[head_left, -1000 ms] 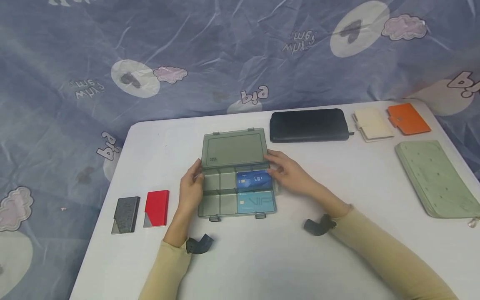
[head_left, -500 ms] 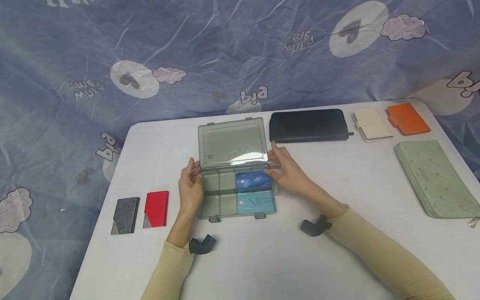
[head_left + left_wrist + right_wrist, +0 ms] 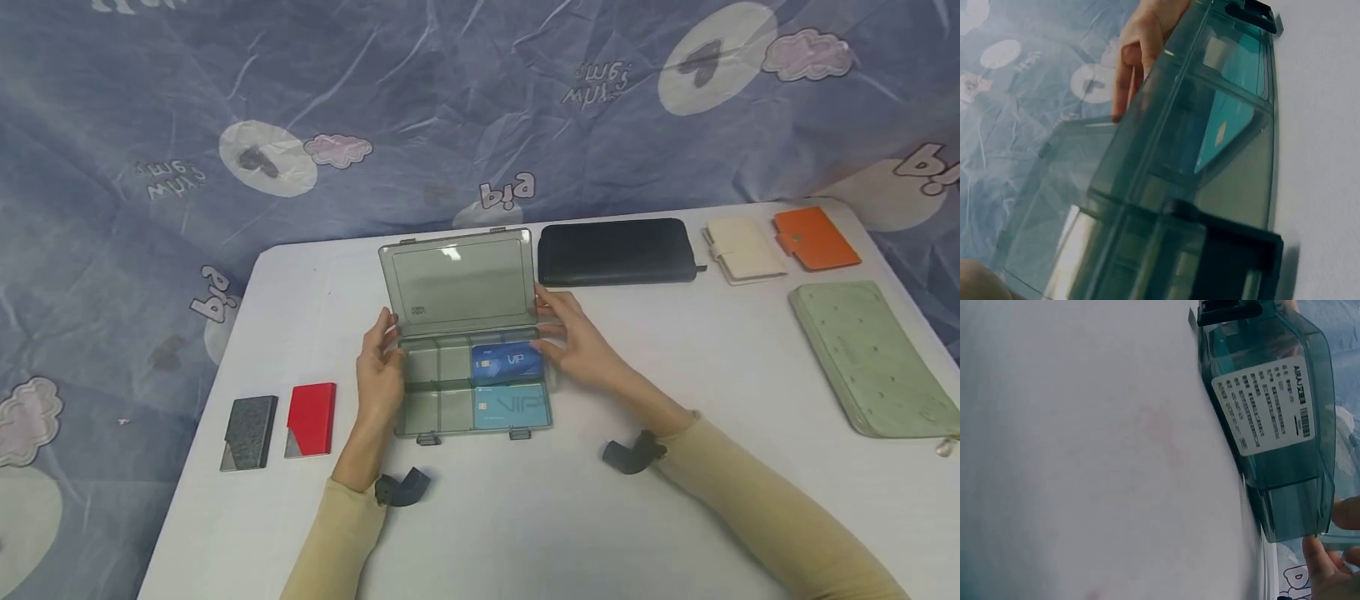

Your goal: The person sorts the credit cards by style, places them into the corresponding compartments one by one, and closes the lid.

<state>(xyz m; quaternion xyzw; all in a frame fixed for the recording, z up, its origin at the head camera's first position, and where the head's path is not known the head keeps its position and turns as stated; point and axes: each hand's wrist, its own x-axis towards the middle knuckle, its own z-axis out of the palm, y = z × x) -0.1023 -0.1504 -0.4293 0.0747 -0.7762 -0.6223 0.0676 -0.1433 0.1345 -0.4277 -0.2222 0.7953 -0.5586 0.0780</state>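
Note:
A translucent grey-green plastic box (image 3: 455,408) with divided compartments lies on the table, its hinged lid (image 3: 463,279) tilted up at the back. In its right compartments sit a dark blue VIP card (image 3: 508,360) and a light blue VIP card (image 3: 513,406). My left hand (image 3: 381,375) holds the box's left side, thumb at the rim and fingers by the lid's lower corner. On the other side, my right hand (image 3: 581,346) grips near the hinge, with fingers behind the lid's edge and thumb at the rim. A white printed label (image 3: 1266,406) shows on the box wall in the right wrist view.
To the left lie a grey card case (image 3: 250,432) and a red one (image 3: 311,418). Behind and right are a black zip wallet (image 3: 617,252), a cream cardholder (image 3: 746,248), an orange cardholder (image 3: 816,237) and a green pouch (image 3: 873,358).
The lid has swung up from lying back to a more upright tilt. My fingers have shifted slightly along its lower corners; the box base and cards have stayed put.

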